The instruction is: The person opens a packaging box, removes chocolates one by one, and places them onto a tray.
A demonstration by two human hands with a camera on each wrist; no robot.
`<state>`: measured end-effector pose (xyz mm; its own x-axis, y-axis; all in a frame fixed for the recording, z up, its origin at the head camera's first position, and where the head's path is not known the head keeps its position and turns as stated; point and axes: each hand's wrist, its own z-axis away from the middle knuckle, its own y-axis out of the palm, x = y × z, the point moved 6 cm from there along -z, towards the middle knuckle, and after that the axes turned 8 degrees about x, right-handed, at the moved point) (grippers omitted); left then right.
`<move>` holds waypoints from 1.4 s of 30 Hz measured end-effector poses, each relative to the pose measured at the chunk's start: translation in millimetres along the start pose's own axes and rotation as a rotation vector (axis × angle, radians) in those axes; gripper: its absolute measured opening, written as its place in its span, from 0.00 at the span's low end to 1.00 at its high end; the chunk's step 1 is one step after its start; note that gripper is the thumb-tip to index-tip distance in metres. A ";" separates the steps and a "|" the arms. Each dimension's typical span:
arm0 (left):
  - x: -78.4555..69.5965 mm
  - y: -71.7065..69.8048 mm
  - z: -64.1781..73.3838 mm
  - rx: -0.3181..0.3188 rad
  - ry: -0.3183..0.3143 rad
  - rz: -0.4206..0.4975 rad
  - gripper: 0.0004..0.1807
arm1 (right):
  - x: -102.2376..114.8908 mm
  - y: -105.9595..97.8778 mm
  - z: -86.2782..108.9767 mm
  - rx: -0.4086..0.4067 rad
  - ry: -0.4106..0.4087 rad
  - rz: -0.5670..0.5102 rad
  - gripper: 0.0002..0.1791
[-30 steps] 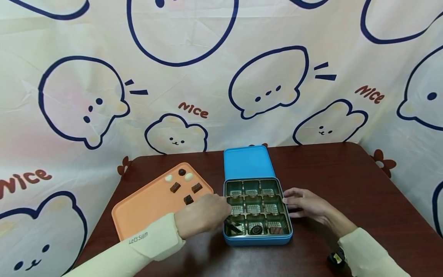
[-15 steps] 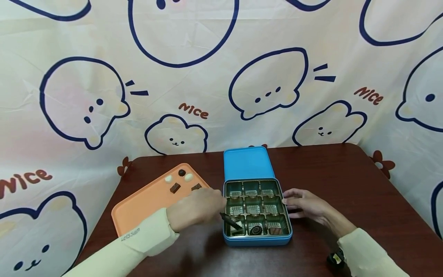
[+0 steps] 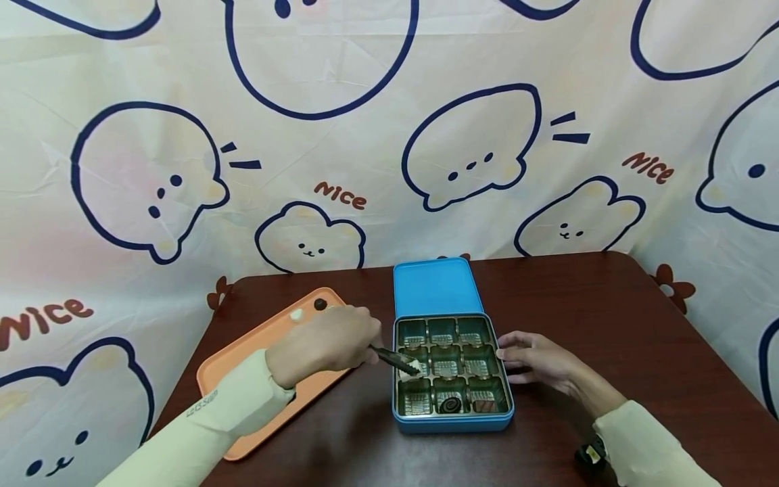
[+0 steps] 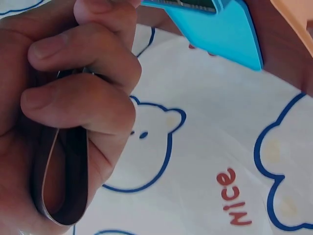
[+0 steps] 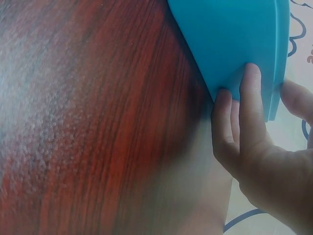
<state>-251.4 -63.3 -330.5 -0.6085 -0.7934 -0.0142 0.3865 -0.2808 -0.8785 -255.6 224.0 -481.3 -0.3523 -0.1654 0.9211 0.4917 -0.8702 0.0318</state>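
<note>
Brown tabletop point(image 3: 578, 291); tongs point(image 3: 391, 357) point right, aslant.

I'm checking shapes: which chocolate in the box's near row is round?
The dark swirled chocolate, in the middle of the near row of the box; the brown chocolate to its right is straight-edged.

Left hand point(image 3: 328, 343): one pair of tongs point(image 3: 391, 358); beneath, one tray point(image 3: 252, 353); by the right hand point(image 3: 538, 362), one nine-compartment tin point(image 3: 453, 425) holding two dark chocolates point(image 3: 450, 404).
</note>
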 end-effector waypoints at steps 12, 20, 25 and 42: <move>58.2 -19.3 16.7 -0.014 -0.066 0.164 0.12 | -1.7 -0.5 -2.8 -0.023 0.019 0.001 0.31; 113.9 -4.4 17.9 0.004 -0.110 0.166 0.08 | -3.0 1.5 -6.6 -0.013 0.016 0.003 0.30; 141.3 4.8 13.7 0.024 -0.155 0.197 0.07 | -2.5 1.4 -6.8 -0.008 0.011 0.003 0.31; 201.1 28.4 16.6 0.023 -0.210 0.224 0.09 | 2.1 3.7 -4.5 0.016 -0.009 0.002 0.32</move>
<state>-351.3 -239.8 -350.4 -0.3507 -0.9306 -0.1046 0.5114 -0.0967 -0.8539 -258.1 218.4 -481.0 -0.3441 -0.1631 0.9246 0.5048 -0.8625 0.0357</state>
